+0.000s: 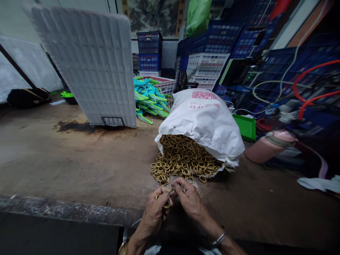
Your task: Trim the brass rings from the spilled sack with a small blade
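Head view: a few round gold-coloured metallic rings [167, 207] are sitting in the left hand [154, 211], whose fingers are curling around them. The right hand [190, 201] is working just beside it, fingers closing on a small greyish piece [183, 188] I cannot identify. Beyond them, a white printed sack [202, 117] is lying open-mouthed, a heap of matching rings [172, 166] spilling onto the brown worktable [111, 177]. Farther left, a tall white ribbed panel [90, 63] is standing near turquoise-and-lime pieces [150, 97].
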`<state>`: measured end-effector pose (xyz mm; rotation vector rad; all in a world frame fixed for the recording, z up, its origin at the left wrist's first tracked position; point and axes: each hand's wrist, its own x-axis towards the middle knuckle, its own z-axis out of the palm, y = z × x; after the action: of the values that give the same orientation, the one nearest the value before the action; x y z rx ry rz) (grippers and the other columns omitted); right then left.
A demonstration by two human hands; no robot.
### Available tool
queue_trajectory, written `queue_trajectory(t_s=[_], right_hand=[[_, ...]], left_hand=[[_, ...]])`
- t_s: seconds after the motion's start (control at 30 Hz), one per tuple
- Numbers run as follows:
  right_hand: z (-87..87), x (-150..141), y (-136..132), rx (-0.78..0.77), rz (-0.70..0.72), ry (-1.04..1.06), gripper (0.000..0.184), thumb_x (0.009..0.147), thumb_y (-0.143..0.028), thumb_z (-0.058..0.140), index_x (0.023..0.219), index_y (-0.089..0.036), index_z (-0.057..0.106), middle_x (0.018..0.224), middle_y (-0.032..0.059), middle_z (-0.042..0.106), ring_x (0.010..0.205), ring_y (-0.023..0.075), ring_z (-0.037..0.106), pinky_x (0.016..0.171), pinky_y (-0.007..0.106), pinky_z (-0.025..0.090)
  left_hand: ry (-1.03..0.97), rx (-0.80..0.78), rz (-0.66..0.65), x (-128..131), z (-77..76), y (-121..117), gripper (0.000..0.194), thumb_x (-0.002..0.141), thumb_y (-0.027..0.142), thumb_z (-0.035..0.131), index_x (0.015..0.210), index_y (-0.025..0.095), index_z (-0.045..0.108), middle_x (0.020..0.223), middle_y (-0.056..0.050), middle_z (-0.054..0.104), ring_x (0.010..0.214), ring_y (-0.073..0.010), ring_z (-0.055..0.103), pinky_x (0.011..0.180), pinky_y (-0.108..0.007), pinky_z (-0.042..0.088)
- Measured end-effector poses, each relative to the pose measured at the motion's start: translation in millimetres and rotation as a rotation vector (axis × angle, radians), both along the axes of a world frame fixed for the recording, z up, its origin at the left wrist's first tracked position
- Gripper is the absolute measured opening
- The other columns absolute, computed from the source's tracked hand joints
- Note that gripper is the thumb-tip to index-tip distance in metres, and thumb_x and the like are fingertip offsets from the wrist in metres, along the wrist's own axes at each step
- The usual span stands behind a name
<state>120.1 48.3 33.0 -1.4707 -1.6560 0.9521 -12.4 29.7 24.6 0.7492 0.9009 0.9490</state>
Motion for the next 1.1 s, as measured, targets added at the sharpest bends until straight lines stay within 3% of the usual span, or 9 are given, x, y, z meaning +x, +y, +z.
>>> queue_trajectory(t_s=[0.13, 0.23, 0.33, 0.6, 0.83, 1.1], right_hand=[[-5.7, 2.3, -8.1, 0.097, 0.055, -0.281, 0.015, 0.076, -0.013, 0.037, 0.076, -0.019, 0.050, 0.066, -0.0005, 0.056, 0.059, 0.0122, 0.050, 0.056, 0.023, 0.032], [-11.7, 2.5, -13.4, 0.155, 0.122, -0.443, 0.030, 0.061, -0.002, 0.038, 0.082, -0.019, 0.051, 0.068, -0.0004, 0.059, 0.061, 0.0132, 0.052, 0.056, 0.024, 0.029], [-13.5, 0.7, -16.1, 0.174, 0.135, -0.517, 0.035, 0.058, 0.000, 0.037, 0.085, -0.019, 0.051, 0.070, -0.0001, 0.061, 0.062, 0.0139, 0.054, 0.055, 0.025, 0.027], [-12.5, -1.6, -16.5, 0.135, 0.098, -0.617, 0.034, 0.060, -0.001, 0.037, 0.084, -0.020, 0.051, 0.074, 0.0006, 0.063, 0.064, 0.0141, 0.055, 0.055, 0.025, 0.026], [-14.9, 9.3, -4.9, 0.038, 0.080, -0.623, 0.032, 0.063, -0.003, 0.036, 0.086, -0.019, 0.051, 0.064, 0.0002, 0.057, 0.058, 0.0138, 0.051, 0.054, 0.024, 0.026], [-6.4, 1.8, -9.6, 0.061, 0.192, -0.576, 0.035, 0.061, -0.003, 0.035, 0.087, -0.019, 0.052, 0.071, 0.0008, 0.060, 0.063, 0.0139, 0.052, 0.056, 0.024, 0.026]], left_hand=[[0.006, 0.028, 0.007, 0.7, -3.9, 0.1, 0.030, 0.076, 0.045, 0.055, 0.069, 0.017, 0.048, 0.052, 0.006, 0.043, 0.039, -0.0038, 0.031, 0.037, -0.017, 0.023], [0.009, 0.041, 0.015, 0.9, -7.5, 0.1, 0.030, 0.077, 0.046, 0.054, 0.069, 0.017, 0.046, 0.051, 0.007, 0.042, 0.039, -0.0040, 0.031, 0.038, -0.017, 0.024], [0.028, 0.033, 0.023, 0.1, -9.5, -0.3, 0.029, 0.076, 0.046, 0.055, 0.071, 0.018, 0.047, 0.052, 0.007, 0.042, 0.041, -0.0045, 0.032, 0.040, -0.017, 0.025], [0.208, 0.080, 0.033, -0.9, -0.2, -1.2, 0.035, 0.072, 0.050, 0.055, 0.062, 0.017, 0.046, 0.048, 0.006, 0.040, 0.040, -0.0056, 0.033, 0.038, -0.017, 0.026], [0.188, 0.104, -0.015, -5.9, 0.9, -4.0, 0.033, 0.075, 0.049, 0.053, 0.068, 0.016, 0.051, 0.053, 0.005, 0.043, 0.042, -0.0055, 0.033, 0.039, -0.017, 0.026], [0.186, 0.154, 0.024, -3.0, 4.3, 1.5, 0.036, 0.072, 0.050, 0.056, 0.060, 0.017, 0.046, 0.050, 0.005, 0.041, 0.045, -0.0067, 0.033, 0.045, -0.019, 0.028]])
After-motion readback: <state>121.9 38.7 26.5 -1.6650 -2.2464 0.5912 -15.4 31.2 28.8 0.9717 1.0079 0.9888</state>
